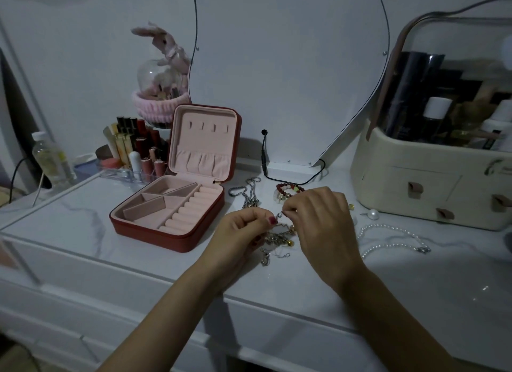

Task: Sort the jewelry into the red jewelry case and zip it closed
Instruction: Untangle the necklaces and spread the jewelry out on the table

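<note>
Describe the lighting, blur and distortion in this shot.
Head view: dim, bluish light, no harsh glare; wide-angle bending curves the table edge and the cream organizer; the red jewelry case reads sharp, while the fine chain pinched between left hand and right hand is murky.

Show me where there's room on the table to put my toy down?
Bare tabletop lies left of the red jewelry case, and along the front edge right of the arms. It is crowded around the hands, by the chain pile, bead bracelet and pearl necklace.
</note>
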